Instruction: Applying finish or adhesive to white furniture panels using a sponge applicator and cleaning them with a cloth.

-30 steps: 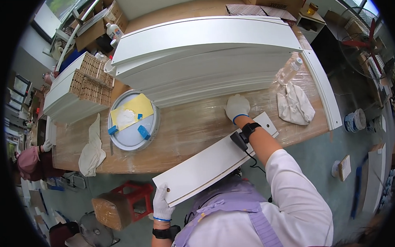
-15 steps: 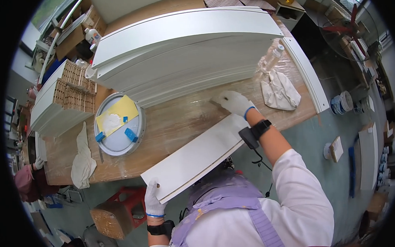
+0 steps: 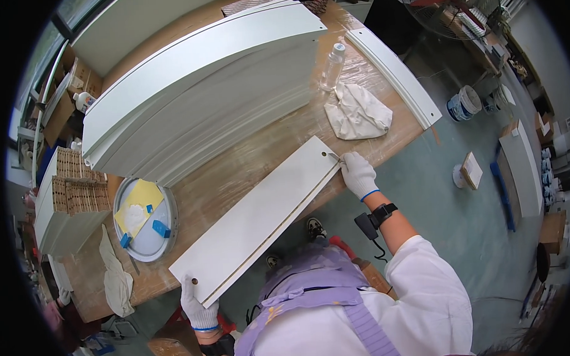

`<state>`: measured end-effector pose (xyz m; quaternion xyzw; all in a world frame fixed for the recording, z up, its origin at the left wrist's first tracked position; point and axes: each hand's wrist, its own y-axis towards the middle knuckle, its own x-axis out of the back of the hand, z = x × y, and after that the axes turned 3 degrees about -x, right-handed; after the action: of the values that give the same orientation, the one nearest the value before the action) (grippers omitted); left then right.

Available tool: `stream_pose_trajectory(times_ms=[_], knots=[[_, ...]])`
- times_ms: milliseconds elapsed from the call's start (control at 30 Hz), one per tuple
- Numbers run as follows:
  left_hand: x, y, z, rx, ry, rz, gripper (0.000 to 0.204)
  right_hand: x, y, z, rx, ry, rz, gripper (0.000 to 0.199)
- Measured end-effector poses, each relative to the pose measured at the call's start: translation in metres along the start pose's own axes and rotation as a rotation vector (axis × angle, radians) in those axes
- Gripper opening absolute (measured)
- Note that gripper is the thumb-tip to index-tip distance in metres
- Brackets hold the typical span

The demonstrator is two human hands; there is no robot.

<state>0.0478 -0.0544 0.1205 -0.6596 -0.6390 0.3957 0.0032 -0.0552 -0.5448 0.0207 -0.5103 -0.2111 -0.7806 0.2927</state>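
Note:
A long white grooved board point(image 3: 252, 220) lies slantwise across the table's front edge, with a round hole near each end. My left hand point(image 3: 199, 308), in a white knit glove, grips its near left end, thumb on top beside the hole. At the far right end my right hand point(image 3: 360, 176), gloved too, is closed by the corner. A small thin tool point(image 3: 334, 156), blade-like, shows at its fingertips and touches the board's end; its handle is hidden.
Stacked white boards point(image 3: 213, 86) stand behind. A round lid point(image 3: 164, 210) at left carries yellow paper, white paste and blue pieces. A white cloth point(image 3: 360, 116) and clear bottle point(image 3: 332, 68) lie at right. Another cloth point(image 3: 117, 278) hangs over the front edge.
My right hand has come back from above the table to the board's right end. The board has turned more steeply, its right end pointing farther away. The view has shifted right.

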Motion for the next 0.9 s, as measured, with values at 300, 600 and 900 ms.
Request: stream_pose_trajectory(times_ms=[300, 600, 900], knots=[[-0.018, -0.010, -0.005, -0.004, -0.059, 0.065, 0.036, 0.009, -0.095, 0.104, 0.654, 0.146, 0.148, 0.039], [-0.050, -0.005, -0.002, 0.053, -0.157, 0.132, 0.040, 0.026, -0.133, 0.166, 0.519, 0.117, -0.076, 0.018], [-0.055, -0.006, -0.006, 0.150, -0.286, 0.250, 0.042, 0.016, -0.152, 0.167, 0.306, 0.060, -0.146, 0.009]])
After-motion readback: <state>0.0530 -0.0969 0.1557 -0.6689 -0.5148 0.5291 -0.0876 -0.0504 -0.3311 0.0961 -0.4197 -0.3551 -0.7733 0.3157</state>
